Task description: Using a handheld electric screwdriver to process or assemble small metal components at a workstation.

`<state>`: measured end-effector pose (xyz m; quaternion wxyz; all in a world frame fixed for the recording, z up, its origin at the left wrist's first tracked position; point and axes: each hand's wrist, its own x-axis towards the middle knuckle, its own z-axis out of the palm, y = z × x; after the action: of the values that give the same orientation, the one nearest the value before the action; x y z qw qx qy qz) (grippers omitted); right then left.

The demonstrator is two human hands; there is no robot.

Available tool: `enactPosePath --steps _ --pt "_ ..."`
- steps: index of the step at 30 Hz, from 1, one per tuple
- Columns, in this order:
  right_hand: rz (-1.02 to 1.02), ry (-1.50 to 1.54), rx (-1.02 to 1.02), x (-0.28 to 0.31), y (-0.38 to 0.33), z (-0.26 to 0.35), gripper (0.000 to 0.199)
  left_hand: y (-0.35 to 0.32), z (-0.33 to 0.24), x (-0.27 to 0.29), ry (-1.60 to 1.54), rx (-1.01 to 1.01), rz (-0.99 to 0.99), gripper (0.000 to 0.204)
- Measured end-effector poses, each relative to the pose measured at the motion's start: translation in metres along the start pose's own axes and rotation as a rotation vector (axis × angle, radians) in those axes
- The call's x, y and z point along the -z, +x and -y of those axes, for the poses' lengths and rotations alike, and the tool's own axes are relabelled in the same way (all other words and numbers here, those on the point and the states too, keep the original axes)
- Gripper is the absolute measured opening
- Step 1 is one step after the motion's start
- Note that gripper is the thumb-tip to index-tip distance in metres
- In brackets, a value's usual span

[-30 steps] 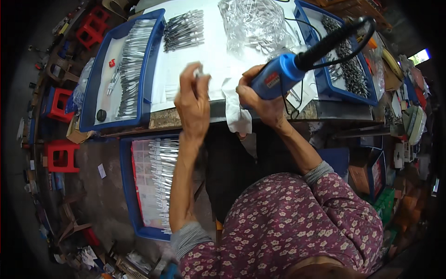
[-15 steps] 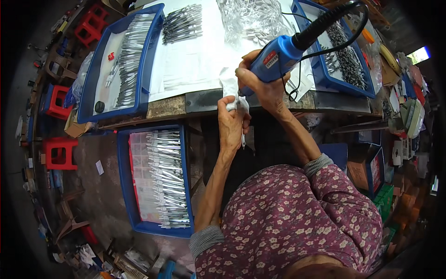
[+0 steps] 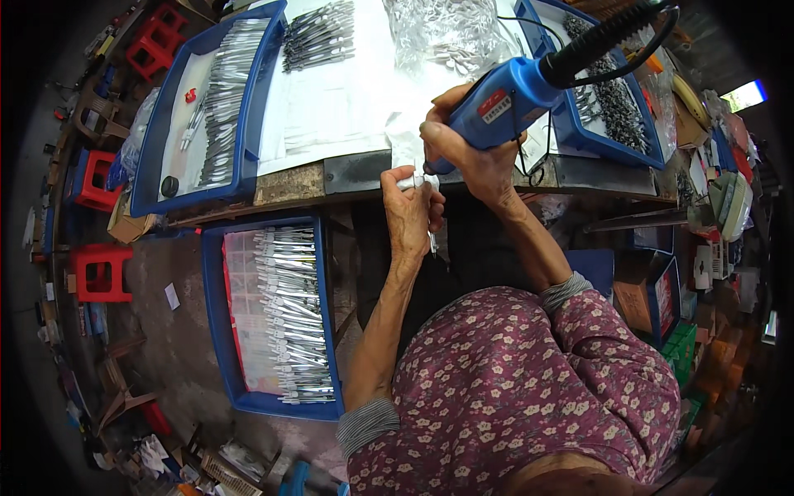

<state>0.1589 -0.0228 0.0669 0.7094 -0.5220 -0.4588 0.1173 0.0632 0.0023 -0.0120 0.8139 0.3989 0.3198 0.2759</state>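
My right hand point(image 3: 484, 165) is wrapped round a blue electric screwdriver point(image 3: 501, 101), tilted so its tip points down and left. A thick black cord sleeve runs from its back end up to the right. My left hand point(image 3: 407, 219) is closed at the table's front edge, pinching a slim silver metal piece point(image 3: 432, 243) whose lower end sticks out below the fingers. The screwdriver's tip meets the work right at the left fingertips; the fingers hide most of the piece and the exact contact. A white cloth or paper strip point(image 3: 405, 147) lies just beyond the left fingers.
On the table stand a blue tray point(image 3: 250, 153) of slim silver pieces at left and another blue tray point(image 3: 571, 132) of small dark parts at right. Between them lie dark slim parts point(image 3: 321, 35) and a clear plastic bag point(image 3: 447, 29). A third blue tray point(image 3: 217, 331) sits lower left.
The screwdriver has shifted slightly right at its back end, its tip staying by the left fingers. The left hand has barely moved, and the whole view has shifted a little.
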Motion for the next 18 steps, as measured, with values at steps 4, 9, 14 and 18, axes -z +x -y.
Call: enactPosePath --steps 4,9,14,18 --pt "-0.020 0.052 -0.035 -0.0022 -0.0003 0.0035 0.021 -0.0004 0.0008 0.0005 -0.014 -0.001 0.000 0.026" --pt "-0.029 0.018 -0.009 -0.0030 0.0009 0.0031 0.020 -0.0004 0.0032 0.0026 -0.030 -0.007 0.023 0.027" --pt "-0.006 0.016 0.006 -0.0039 0.0034 0.0029 0.019 -0.0016 0.0038 0.0037 -0.057 -0.023 0.046 0.030" --pt "-0.016 0.010 -0.003 -0.0076 0.0058 0.0027 0.018 -0.0001 0.0061 0.0045 -0.065 -0.026 0.052 0.031"
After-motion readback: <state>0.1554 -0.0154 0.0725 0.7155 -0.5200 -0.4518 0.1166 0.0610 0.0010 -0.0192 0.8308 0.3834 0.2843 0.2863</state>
